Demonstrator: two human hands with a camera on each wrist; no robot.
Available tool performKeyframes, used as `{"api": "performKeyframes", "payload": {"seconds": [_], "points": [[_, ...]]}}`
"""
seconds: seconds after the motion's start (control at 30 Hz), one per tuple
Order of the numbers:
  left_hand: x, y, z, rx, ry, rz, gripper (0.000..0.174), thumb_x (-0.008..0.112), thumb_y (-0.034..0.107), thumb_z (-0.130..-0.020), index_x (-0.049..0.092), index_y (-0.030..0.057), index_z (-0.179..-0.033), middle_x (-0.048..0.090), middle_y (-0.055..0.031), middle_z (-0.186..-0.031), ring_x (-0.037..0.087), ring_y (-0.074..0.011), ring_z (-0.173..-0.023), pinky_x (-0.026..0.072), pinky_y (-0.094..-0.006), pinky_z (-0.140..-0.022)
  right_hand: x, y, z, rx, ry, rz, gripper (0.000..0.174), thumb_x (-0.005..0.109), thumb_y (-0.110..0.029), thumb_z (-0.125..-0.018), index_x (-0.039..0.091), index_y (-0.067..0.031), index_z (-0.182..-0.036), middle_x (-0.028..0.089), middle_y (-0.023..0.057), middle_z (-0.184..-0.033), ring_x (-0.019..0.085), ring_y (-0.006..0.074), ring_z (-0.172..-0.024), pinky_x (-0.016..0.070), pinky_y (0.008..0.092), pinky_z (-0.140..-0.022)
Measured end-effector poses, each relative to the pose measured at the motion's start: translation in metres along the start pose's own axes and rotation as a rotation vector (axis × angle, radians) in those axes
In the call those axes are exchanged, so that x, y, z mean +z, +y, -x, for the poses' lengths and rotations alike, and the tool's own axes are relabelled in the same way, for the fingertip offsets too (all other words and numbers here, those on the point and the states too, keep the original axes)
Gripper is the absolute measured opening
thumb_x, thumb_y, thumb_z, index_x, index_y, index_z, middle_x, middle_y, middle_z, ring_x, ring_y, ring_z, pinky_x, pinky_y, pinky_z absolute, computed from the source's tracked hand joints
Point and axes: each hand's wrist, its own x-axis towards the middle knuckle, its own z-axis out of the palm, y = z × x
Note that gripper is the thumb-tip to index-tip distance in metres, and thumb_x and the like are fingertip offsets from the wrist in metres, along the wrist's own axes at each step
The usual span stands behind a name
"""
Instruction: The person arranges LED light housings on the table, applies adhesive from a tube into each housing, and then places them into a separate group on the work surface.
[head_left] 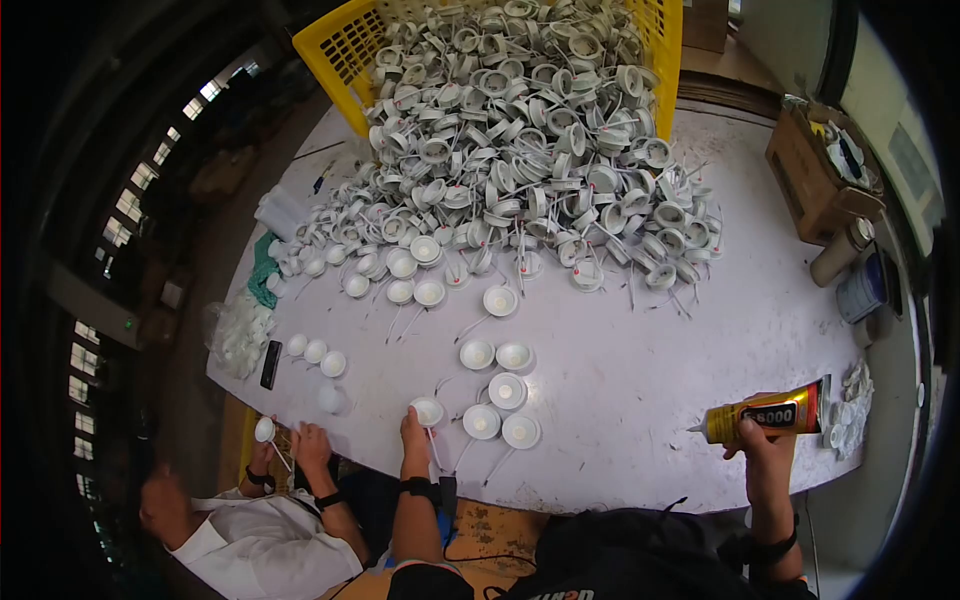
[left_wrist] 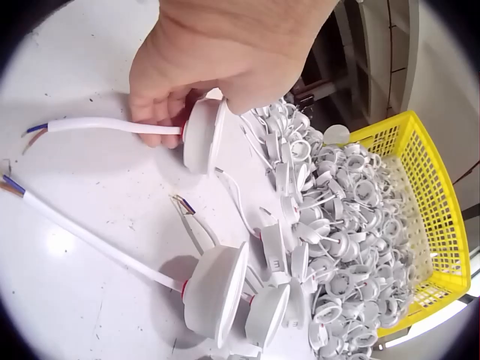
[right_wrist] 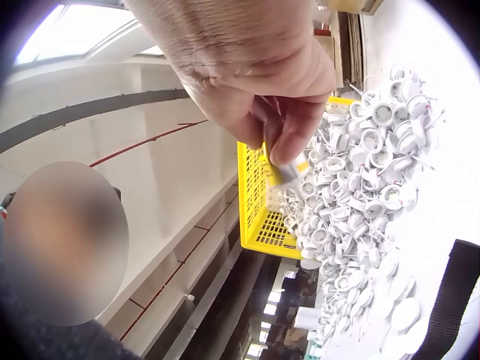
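Note:
My left hand (head_left: 413,445) holds a round white lamp housing (head_left: 428,411) at its edge, near the table's front. In the left wrist view, the thumb and fingers pinch this housing (left_wrist: 201,139), and its white cable runs off to the left with bare blue and brown wire ends. Off to the right, my right hand (head_left: 765,460) grips a yellow and black glue tube (head_left: 775,415) with its nozzle pointing left. In the right wrist view, fingers curl round the tube (right_wrist: 281,174), most of which is hidden. Several white-faced housings (head_left: 508,391) lie between the hands.
A yellow basket (head_left: 668,80) spills a large heap of white housings (head_left: 530,150) over the table's back. Another person (head_left: 260,540) works at the left with a housing. A phone (head_left: 270,365) lies nearby. A box (head_left: 815,175), a bottle (head_left: 843,252) and a can (head_left: 862,290) stand right.

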Motion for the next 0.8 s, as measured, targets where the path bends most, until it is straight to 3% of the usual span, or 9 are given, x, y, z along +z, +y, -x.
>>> {"api": "performKeyframes", "payload": {"seconds": [0.13, 0.2, 0.23, 0.3, 0.37, 0.43, 0.57, 0.63, 0.8], "points": [[0.008, -0.004, -0.023, 0.072, 0.099, -0.038, 0.041, 0.041, 0.040, -0.084, 0.048, 0.0044, -0.103, 0.053, -0.0081, -0.095, 0.051, -0.0213, -0.083, 0.0426, -0.0340, -0.070, 0.003, 0.005, -0.004, 0.012, 0.045, 0.018, 0.028, 0.059, -0.012, -0.072, 0.046, 0.0014, -0.092, 0.054, 0.0114, -0.074, 0.054, 0.0166, -0.054, 0.0457, 0.0254, -0.043], [0.033, 0.023, -0.003, 0.609, 0.678, -0.854, 0.032, 0.048, 0.030, -0.081, 0.050, 0.0046, -0.101, 0.054, -0.0105, -0.094, 0.050, -0.0258, -0.085, 0.0377, -0.0360, -0.078, 0.003, 0.007, -0.008, 0.035, 0.081, 0.025, 0.028, 0.058, -0.011, -0.073, 0.045, 0.0016, -0.094, 0.054, 0.0113, -0.074, 0.054, 0.0169, -0.055, 0.0458, 0.0255, -0.043], [0.045, 0.037, -0.003, 0.609, 0.676, -0.853, 0.032, 0.048, 0.030, -0.081, 0.050, 0.0046, -0.101, 0.054, -0.0105, -0.094, 0.050, -0.0258, -0.085, 0.0377, -0.0360, -0.078, 0.004, 0.009, -0.011, 0.034, 0.083, 0.026, 0.028, 0.058, -0.011, -0.073, 0.045, 0.0016, -0.094, 0.054, 0.0113, -0.074, 0.054, 0.0169, -0.055, 0.0458, 0.0255, -0.043], [0.069, 0.060, -0.008, 0.906, 0.338, -0.667, 0.025, 0.053, 0.022, -0.076, 0.054, 0.0067, -0.096, 0.053, -0.0130, -0.095, 0.048, -0.0286, -0.089, 0.0359, -0.0376, -0.081, 0.004, 0.011, -0.015, 0.049, 0.118, 0.015, 0.028, 0.058, -0.011, -0.073, 0.045, 0.0017, -0.095, 0.054, 0.0114, -0.075, 0.055, 0.0171, -0.056, 0.0457, 0.0257, -0.043], [0.104, 0.080, -0.022, 0.852, 0.093, -0.586, 0.020, 0.054, 0.020, -0.076, 0.057, 0.0068, -0.090, 0.053, -0.0124, -0.095, 0.047, -0.0283, -0.091, 0.0361, -0.0388, -0.080, 0.007, 0.012, -0.019, 0.056, 0.130, 0.020, 0.029, 0.057, -0.010, -0.074, 0.044, 0.0019, -0.096, 0.054, 0.0116, -0.076, 0.054, 0.0171, -0.056, 0.0457, 0.0257, -0.043], [0.140, 0.098, -0.034, 0.870, 0.027, -0.674, 0.022, 0.056, 0.024, -0.074, 0.057, 0.0068, -0.088, 0.053, -0.0120, -0.095, 0.046, -0.0294, -0.093, 0.0360, -0.0408, -0.080, 0.009, 0.013, -0.024, 0.073, 0.129, 0.029, 0.029, 0.057, -0.011, -0.074, 0.044, 0.0020, -0.096, 0.054, 0.0123, -0.076, 0.054, 0.0172, -0.056, 0.0456, 0.0255, -0.043], [0.195, 0.119, -0.057, 0.793, 0.081, -0.883, 0.030, 0.059, 0.031, -0.071, 0.057, 0.0064, -0.088, 0.053, -0.0123, -0.096, 0.046, -0.0305, -0.093, 0.0363, -0.0420, -0.080, 0.016, 0.010, -0.032, 0.086, 0.183, 0.046, 0.029, 0.057, -0.009, -0.074, 0.043, 0.0027, -0.096, 0.055, 0.0134, -0.077, 0.054, 0.0174, -0.055, 0.0454, 0.0253, -0.043], [0.209, 0.127, -0.062, 0.622, 0.045, -1.128, 0.040, 0.060, 0.037, -0.068, 0.057, 0.0035, -0.089, 0.053, -0.0137, -0.096, 0.047, -0.0309, -0.093, 0.0377, -0.0398, -0.079, 0.015, 0.012, -0.036, 0.097, 0.210, 0.057, 0.028, 0.056, -0.009, -0.074, 0.043, 0.0030, -0.096, 0.055, 0.0138, -0.077, 0.053, 0.0175, -0.055, 0.0452, 0.0253, -0.043], [0.221, 0.117, -0.082, 0.664, 0.026, -1.186, 0.043, 0.059, 0.037, -0.069, 0.054, 0.0015, -0.091, 0.054, -0.0151, -0.094, 0.049, -0.0325, -0.091, 0.0379, -0.0427, -0.079, 0.009, 0.016, -0.041, 0.093, 0.207, 0.052, 0.028, 0.055, -0.009, -0.074, 0.043, 0.0032, -0.097, 0.054, 0.0144, -0.078, 0.053, 0.0175, -0.056, 0.0450, 0.0251, -0.043]]}}
